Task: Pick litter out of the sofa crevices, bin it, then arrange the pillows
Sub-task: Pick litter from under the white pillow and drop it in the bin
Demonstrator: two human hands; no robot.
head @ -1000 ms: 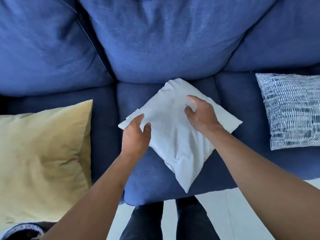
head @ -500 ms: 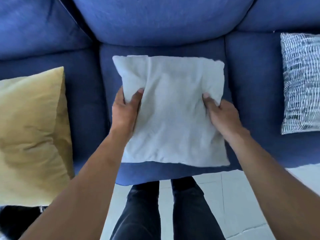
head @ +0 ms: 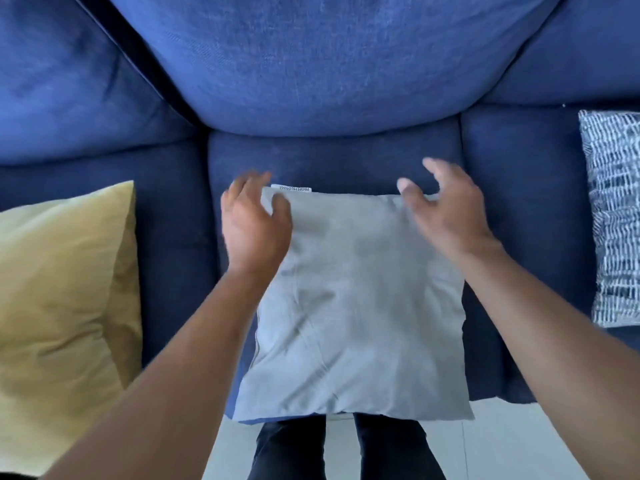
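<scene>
From the head view, a grey pillow [head: 356,306] lies flat on the middle seat cushion of a blue sofa [head: 311,64], its woven fabric soft and creased, roughly square, with its near edge hanging just past the seat front. A small white label [head: 291,188] juts from its far edge just beyond the left hand; its dark print is too small and reversed to read with confidence. The left hand [head: 254,223] rests over the pillow's far-left corner, fingers spread and loosely curled, gripping nothing. The right hand [head: 446,209] hovers at the far-right corner, fingers splayed apart, also holding nothing; whether it touches the fabric cannot be told because of blur. Well to the left of the left hand sits a mustard-yellow pillow [head: 62,289], plump and smooth. Well to the right of the right hand, a blue-and-white patterned pillow [head: 616,216] with broken dashed stripes lies on the neighbouring seat.
</scene>
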